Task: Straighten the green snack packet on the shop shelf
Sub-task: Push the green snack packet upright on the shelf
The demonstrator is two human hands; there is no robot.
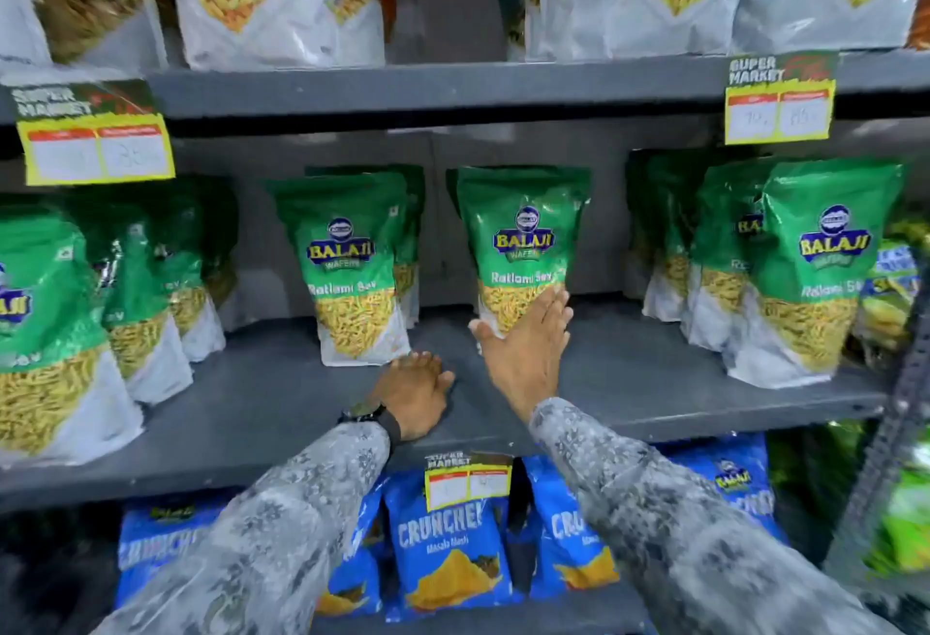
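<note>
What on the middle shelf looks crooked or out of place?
The green Ratlami Sev packet under the right hand's fingertips leans slightly left and stands further back than the packet beside it. Nothing looks spilled or torn.

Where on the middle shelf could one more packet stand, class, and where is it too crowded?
Free: the bare shelf between the packet under the right hand and the right-hand packets. A narrower gap lies between the two centre packets, above the left hand. Crowded: the overlapping packets at far left.

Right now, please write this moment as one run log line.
right hand: open, fingertips on green packet | left hand: resting on shelf | packet upright
</note>
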